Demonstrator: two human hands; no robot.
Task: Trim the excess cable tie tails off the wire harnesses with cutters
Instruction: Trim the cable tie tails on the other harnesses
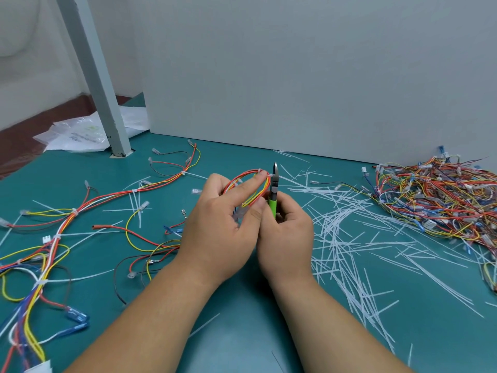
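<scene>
My left hand (224,224) holds a looped bundle of red, orange and yellow wires (251,187) above the green table, with the forefinger stretched along the loop toward a white cable tie (262,172) at its top. My right hand (286,238) grips green-handled cutters (274,189) upright. Their black jaws sit right beside the tie, to its right. The two hands touch each other at the thumbs.
Long harnesses with white ties (67,224) sprawl over the left of the green mat (242,319). A heap of harnesses (441,200) lies at far right. Cut white tie tails (344,238) litter the middle right. A grey post (107,103) and plastic bags (80,133) stand back left before a grey panel.
</scene>
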